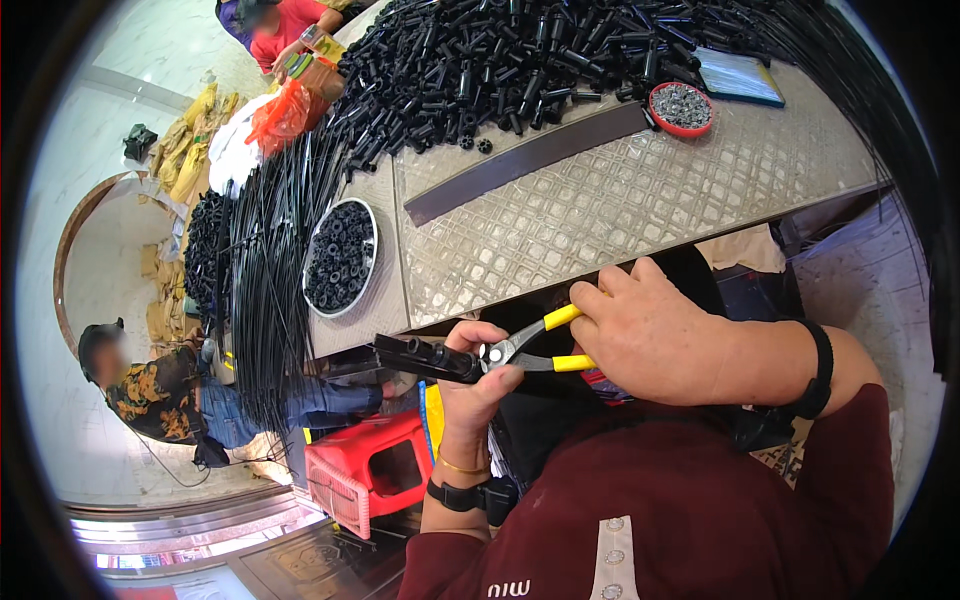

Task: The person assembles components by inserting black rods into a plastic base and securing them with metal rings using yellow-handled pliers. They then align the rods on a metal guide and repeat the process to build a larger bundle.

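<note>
My right hand (665,335) is closed around the yellow handles of a pair of pliers (519,343), with the handles spread apart. The metal jaws meet the end of a black plastic assembly (430,357) with short tube-like pieces along it. My left hand (470,395) grips that assembly between thumb and fingers, just off the near edge of the table (560,240). What exactly sits between the jaws is too small to make out.
A large heap of black tubular parts (500,60) covers the far side. Nearby are a white bowl of black rings (340,258), a red bowl of small metal pieces (682,109), a dark flat bar (530,163) and long black rods (265,280). Two people are at the left.
</note>
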The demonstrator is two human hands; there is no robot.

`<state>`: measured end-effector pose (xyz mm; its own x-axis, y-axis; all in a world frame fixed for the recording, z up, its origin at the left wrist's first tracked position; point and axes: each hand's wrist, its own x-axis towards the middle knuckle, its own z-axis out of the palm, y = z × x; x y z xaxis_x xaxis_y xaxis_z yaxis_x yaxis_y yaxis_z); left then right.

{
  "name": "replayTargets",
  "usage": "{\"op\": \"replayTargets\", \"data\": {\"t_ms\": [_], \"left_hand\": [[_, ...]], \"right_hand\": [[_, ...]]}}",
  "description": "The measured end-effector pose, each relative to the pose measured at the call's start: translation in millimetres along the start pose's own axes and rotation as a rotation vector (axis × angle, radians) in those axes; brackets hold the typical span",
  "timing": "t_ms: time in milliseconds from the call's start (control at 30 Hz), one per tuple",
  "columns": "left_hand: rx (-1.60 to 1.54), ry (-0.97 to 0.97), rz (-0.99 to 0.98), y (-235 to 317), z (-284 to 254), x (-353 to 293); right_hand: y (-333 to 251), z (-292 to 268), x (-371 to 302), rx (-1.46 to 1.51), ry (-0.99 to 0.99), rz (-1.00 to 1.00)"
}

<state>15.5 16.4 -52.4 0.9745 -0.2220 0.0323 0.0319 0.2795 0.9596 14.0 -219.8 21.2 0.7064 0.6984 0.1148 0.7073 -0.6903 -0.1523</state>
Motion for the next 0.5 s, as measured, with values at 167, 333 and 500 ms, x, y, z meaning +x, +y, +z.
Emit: {"op": "replayTargets", "data": {"t_ms": [167,333,500], "left_hand": [[-0.081,0.001,-0.025,3.1,1.9,-0.9],[-0.180,-0.054,0.035,1.2,0.5,0.9],[-0.074,0.035,0.158,-12.8,-4.1,4.2]], "right_hand": [[-2.5,1.8,1.1,-0.023,0.050,-0.011],[-9.8,5.9,0.2,-0.073,0.109,-0.055],[-15.2,13.9,2.5,-0.110,0.113,-0.072]]}}
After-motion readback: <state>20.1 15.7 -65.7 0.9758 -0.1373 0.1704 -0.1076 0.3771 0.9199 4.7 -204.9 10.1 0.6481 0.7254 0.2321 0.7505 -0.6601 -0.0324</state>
